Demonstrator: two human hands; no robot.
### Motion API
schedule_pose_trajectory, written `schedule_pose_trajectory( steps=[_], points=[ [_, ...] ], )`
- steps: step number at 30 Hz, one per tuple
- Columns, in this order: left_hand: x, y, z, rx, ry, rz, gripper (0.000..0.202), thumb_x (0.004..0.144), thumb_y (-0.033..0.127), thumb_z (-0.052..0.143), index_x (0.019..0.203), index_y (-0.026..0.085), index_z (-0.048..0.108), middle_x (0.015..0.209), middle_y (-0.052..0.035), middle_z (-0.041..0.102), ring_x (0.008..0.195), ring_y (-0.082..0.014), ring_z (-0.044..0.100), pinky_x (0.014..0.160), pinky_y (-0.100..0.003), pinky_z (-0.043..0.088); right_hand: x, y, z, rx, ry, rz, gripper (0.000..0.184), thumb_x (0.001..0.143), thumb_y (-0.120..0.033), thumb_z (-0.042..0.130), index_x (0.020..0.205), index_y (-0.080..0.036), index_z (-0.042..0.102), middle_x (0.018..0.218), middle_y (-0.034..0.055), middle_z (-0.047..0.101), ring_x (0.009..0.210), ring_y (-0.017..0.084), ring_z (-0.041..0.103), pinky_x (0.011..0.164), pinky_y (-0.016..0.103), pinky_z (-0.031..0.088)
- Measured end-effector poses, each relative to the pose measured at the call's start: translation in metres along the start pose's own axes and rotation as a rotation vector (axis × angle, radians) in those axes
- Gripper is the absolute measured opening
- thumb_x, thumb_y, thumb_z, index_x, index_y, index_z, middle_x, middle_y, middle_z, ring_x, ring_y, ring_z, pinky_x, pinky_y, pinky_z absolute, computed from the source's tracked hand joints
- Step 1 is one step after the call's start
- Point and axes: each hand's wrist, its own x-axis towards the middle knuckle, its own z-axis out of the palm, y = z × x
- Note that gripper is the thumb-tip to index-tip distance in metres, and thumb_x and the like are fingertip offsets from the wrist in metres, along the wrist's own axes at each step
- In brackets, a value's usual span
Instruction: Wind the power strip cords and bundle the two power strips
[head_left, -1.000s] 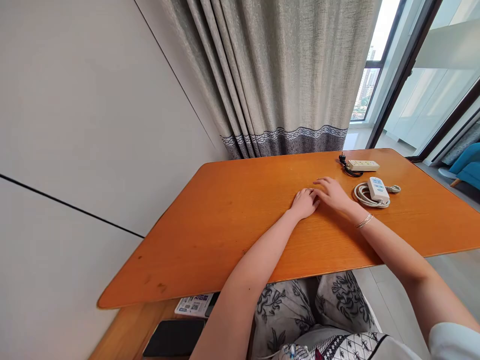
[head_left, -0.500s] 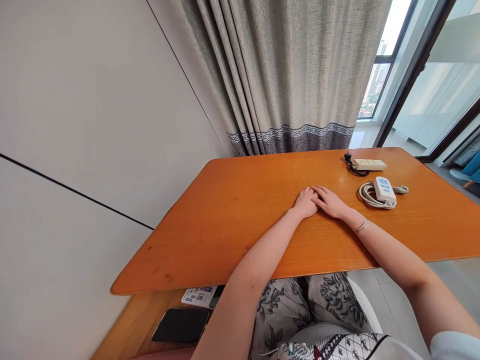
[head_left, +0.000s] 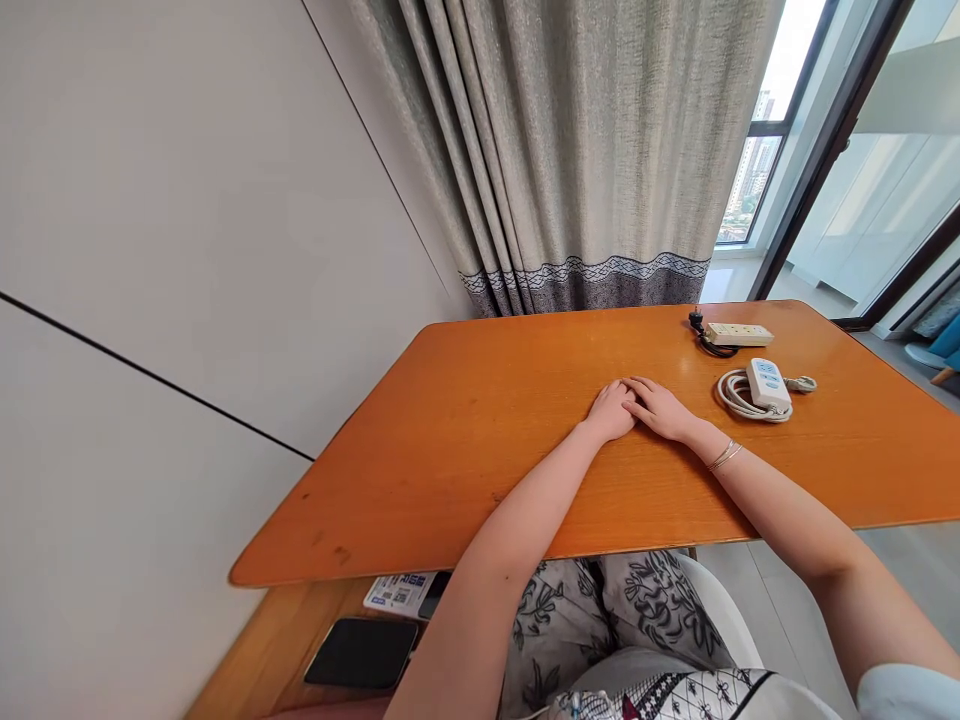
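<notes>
On the orange-brown wooden table point(head_left: 450, 440) my left hand point(head_left: 610, 412) lies palm down, fingers stretched out. My right hand point(head_left: 663, 410) rests beside it, its fingers lying over the fingertips of the left one. Neither hand holds anything that I can see. To the right of my right hand is a short white power strip point(head_left: 769, 383) with blue socket faces and a coiled pale cable point(head_left: 738, 398). Behind that lies a longer cream power strip point(head_left: 739, 335), with its black cord and plug point(head_left: 697, 320) at the left end.
Below the table's left front edge, a black phone point(head_left: 361, 652) and a printed white box or leaflet point(head_left: 397, 593) lie on a lower wooden surface point(head_left: 262, 640). A grey curtain point(head_left: 600, 150) hangs behind the table. A white wall point(head_left: 187, 200) borders the left; dark-framed glass is at the right.
My hands keep the same pose on the table. The view has shifted very slightly, and my legs have moved a little under the table edge.
</notes>
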Motion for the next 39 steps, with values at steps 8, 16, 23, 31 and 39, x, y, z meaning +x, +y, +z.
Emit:
schedule_pose_trajectory(
  steps=[8, 16, 23, 31, 39],
  points=[
    [-0.0002, -0.0003, 0.0012, -0.023, 0.017, -0.009, 0.047, 0.096, 0.023, 0.045, 0.141, 0.017, 0.055, 0.145, -0.0153, 0.058, 0.132, -0.0295, 0.052, 0.114, -0.046, 0.043, 0.0007, -0.0005, 0.0000, -0.003, 0.007, -0.009, 0.060, 0.102, -0.054, 0.040, 0.148, -0.017, 0.049, 0.149, 0.0204, 0.052, 0.138, 0.034, 0.051, 0.117, 0.056, 0.040],
    [-0.0004, -0.0003, 0.0019, -0.009, 0.023, -0.016, 0.045, 0.095, 0.023, 0.046, 0.138, 0.015, 0.057, 0.143, -0.0153, 0.059, 0.131, -0.0279, 0.053, 0.114, -0.043, 0.043, 0.0014, -0.0005, -0.0008, -0.018, -0.006, 0.001, 0.062, 0.101, -0.055, 0.041, 0.147, -0.015, 0.050, 0.149, 0.0215, 0.052, 0.139, 0.034, 0.051, 0.118, 0.055, 0.039],
    [0.0003, -0.0014, 0.0027, -0.022, 0.022, -0.014, 0.045, 0.095, 0.024, 0.046, 0.138, 0.017, 0.057, 0.143, -0.0139, 0.060, 0.131, -0.0268, 0.053, 0.114, -0.042, 0.042, 0.0006, -0.0017, -0.0029, -0.017, -0.012, -0.003, 0.062, 0.102, -0.055, 0.040, 0.148, -0.016, 0.049, 0.150, 0.0203, 0.052, 0.139, 0.033, 0.051, 0.118, 0.054, 0.040],
    [-0.0012, -0.0002, 0.0024, -0.023, 0.012, -0.032, 0.046, 0.096, 0.025, 0.045, 0.140, 0.016, 0.056, 0.144, -0.0144, 0.059, 0.132, -0.0279, 0.053, 0.115, -0.043, 0.042, 0.0009, -0.0002, -0.0011, -0.013, -0.003, -0.007, 0.061, 0.101, -0.057, 0.041, 0.147, -0.018, 0.051, 0.149, 0.0186, 0.053, 0.138, 0.032, 0.052, 0.117, 0.053, 0.041],
    [0.0003, -0.0026, 0.0029, -0.017, 0.013, -0.001, 0.045, 0.096, 0.024, 0.045, 0.138, 0.014, 0.057, 0.144, -0.0140, 0.059, 0.133, -0.0259, 0.053, 0.115, -0.040, 0.041, 0.0006, -0.0022, -0.0042, -0.012, -0.020, -0.009, 0.062, 0.102, -0.056, 0.040, 0.148, -0.017, 0.050, 0.149, 0.0206, 0.052, 0.139, 0.033, 0.051, 0.118, 0.055, 0.039]
  ],
)
